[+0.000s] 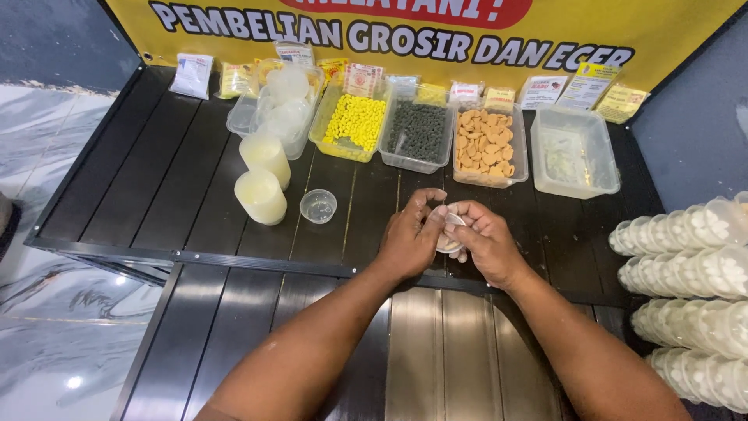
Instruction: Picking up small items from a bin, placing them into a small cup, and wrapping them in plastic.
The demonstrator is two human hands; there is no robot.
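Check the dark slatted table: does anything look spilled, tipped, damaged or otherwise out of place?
Nothing stands out. The trays sit in a row, the single small cup is upright, and both hands hold one small container.

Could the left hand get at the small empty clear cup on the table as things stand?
Probably yes, once freed: the small clear cup stands alone on the dark table, left of the left hand, nothing between. But that hand, with the right hand, grips a small lidded cup.
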